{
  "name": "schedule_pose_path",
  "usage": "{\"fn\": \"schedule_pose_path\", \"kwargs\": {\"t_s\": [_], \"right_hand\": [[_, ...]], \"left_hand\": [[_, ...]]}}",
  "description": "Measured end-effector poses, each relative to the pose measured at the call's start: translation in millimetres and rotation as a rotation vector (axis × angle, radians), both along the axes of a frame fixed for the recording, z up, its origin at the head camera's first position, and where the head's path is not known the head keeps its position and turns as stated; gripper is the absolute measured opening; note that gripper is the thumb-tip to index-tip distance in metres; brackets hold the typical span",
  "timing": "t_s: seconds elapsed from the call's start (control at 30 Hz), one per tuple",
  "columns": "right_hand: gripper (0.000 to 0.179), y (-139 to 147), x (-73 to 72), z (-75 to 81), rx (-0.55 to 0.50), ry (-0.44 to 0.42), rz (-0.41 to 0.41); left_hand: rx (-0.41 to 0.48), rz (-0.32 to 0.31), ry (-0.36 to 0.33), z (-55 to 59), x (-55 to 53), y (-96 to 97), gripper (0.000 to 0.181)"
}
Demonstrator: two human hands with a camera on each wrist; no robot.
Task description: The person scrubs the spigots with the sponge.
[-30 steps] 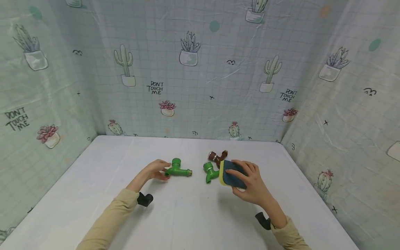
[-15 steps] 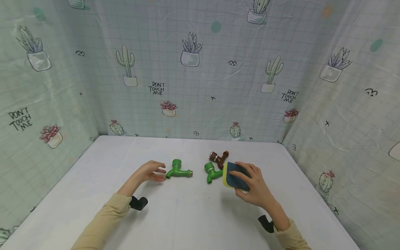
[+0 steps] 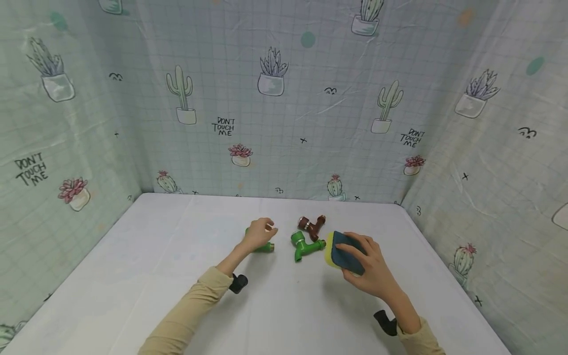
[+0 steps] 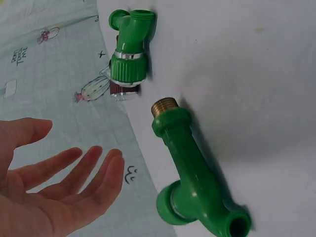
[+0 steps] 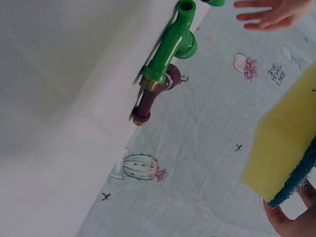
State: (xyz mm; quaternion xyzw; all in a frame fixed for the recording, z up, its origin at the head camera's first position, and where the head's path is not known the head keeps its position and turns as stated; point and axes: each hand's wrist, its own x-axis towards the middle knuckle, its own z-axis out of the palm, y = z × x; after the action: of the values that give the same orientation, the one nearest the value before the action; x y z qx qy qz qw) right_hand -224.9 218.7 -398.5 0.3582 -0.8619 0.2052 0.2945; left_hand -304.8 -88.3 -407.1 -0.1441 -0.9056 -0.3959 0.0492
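My left hand point(image 3: 259, 234) is in the air over the left green tap point(image 3: 265, 247), hiding much of it in the head view. In the left wrist view, that tap point(image 4: 190, 163) lies apart from the hand point(image 4: 64, 192), whose fingers are loosely bent around nothing. My right hand point(image 3: 372, 271) grips a yellow sponge point(image 3: 329, 250) with a dark blue scouring side, thumb and fingers on opposite edges. The sponge is raised just right of a second green tap point(image 3: 306, 247). Behind that tap lies a brown tap point(image 3: 313, 228); both have brass-coloured threaded ends in the right wrist view.
All three taps lie on a white table point(image 3: 284, 310). A cactus-print cloth point(image 3: 301, 162) hangs at the back and along both sides. A black curved piece sits at each wrist, the left one point(image 3: 238, 283) near the cuff.
My left hand drew back from the left green tap, then moved right and over it. The right hand with the sponge shifted slightly right, uncovering the second green tap's threaded end.
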Motion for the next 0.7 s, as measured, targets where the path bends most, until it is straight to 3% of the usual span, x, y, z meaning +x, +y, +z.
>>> {"fn": "schedule_pose_path", "kwargs": {"t_s": [0.1,0.13,0.33,0.47,0.6,0.7], "right_hand": [[0.046,-1.1,-0.5,0.0,-0.011,-0.005,0.001],[0.044,-1.9,-0.8,0.2,-0.016,-0.007,0.003],[0.049,-5.7,-1.0,2.5,-0.027,-0.009,0.018],[0.047,-5.2,-2.2,3.4,-0.028,-0.005,0.012],[0.049,-3.9,-3.1,3.4,-0.030,-0.015,0.003],[0.052,-3.1,-3.2,3.2,-0.029,-0.022,-0.005]], "left_hand": [[-0.173,-0.032,0.174,-4.7,-4.1,23.9,0.028],[-0.245,-0.021,0.179,1.7,1.4,34.3,0.023],[-0.664,-0.017,0.471,-18.6,-8.7,72.1,0.020],[-0.853,-0.034,0.631,-31.8,-13.5,83.1,0.032],[-0.953,-0.071,0.713,-38.3,-15.0,86.8,0.041],[-1.043,-0.097,0.725,-40.2,-15.0,87.3,0.050]]}}
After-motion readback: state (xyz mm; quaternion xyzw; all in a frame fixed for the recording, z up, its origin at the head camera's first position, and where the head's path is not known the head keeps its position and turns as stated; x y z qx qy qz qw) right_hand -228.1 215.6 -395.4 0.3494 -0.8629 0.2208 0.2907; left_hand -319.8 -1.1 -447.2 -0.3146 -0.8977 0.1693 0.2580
